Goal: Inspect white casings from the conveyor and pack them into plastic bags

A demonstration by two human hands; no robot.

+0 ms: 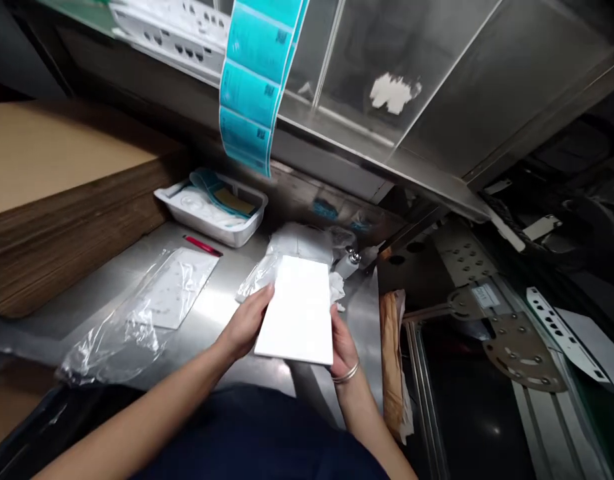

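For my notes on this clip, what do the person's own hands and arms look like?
The left forearm and right forearm are bare, no sleeves showing. The left hand and right hand wear no gloves. A thin silvery bangle, seemingly doubled, circles the right wrist; the left wrist is bare.

This looks like a workshop or factory floor, at a packing or assembly station. A bare metal tabletop carries a plastic tray and a clear plastic bag, with a thick stack of brown cardboard sheets at its left. A strip of printed turquoise labels hangs overhead beside white punched panels. To the right, bolted metal plates and metal rails belong to machinery.
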